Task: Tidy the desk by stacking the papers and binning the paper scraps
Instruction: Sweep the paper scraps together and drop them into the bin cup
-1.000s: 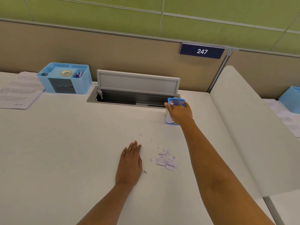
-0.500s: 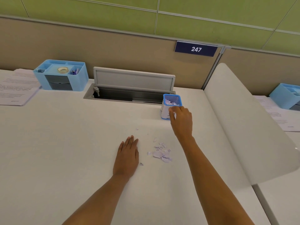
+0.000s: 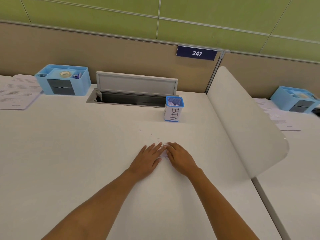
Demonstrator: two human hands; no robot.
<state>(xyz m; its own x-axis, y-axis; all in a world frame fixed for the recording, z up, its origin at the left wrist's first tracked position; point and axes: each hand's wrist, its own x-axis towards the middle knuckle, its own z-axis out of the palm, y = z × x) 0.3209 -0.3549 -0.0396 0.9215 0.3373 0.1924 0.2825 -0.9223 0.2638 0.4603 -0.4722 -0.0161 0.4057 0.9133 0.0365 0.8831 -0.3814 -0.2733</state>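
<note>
- The left hand [image 3: 147,160] and the right hand [image 3: 180,158] are laid flat on the white surface [image 3: 69,153], fingers straight and holding nothing, fingertips almost touching.
- The paper scraps [image 3: 164,156] are enclosed between the two hands; a few flecks are seen just beyond the fingertips.
- The blue mesh pot labelled "BIN" [image 3: 173,110] is stood further back, with scraps inside.
- The stacked papers [image 3: 17,92] are seen at the far left, beside a blue desk organiser [image 3: 64,80].
</note>
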